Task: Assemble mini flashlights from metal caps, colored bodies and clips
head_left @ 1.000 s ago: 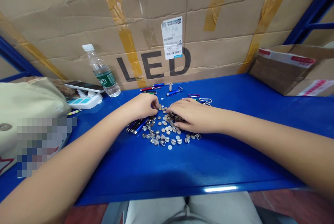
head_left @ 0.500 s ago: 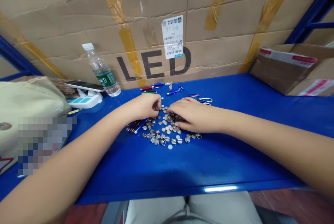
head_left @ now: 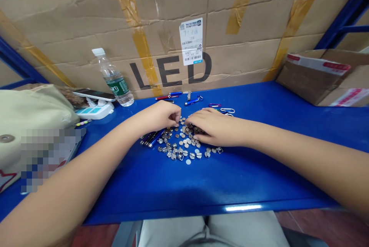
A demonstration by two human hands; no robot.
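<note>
My left hand is held in a pinch at the left edge of a pile of small round metal discs like button cells. Whatever its fingertips may hold is too small to make out. Over the pile's right side lies my right hand, palm down with fingers stretched out, covering some of the discs. Small silver metal caps are scattered along the near side. Slim blue and black metal tubes, like penlight bodies, lie bunched below my left hand and partly hidden by it.
Penlights with clips and carabiners lie beyond my hands. A water bottle, a power strip, a phone and a cream bag stand at left. An open carton sits at right; a large cardboard box walls the back.
My left hand has shifted slightly to the right and its pinched fingertips have come down closer to the discs. My right hand stays where it was over the pile.
</note>
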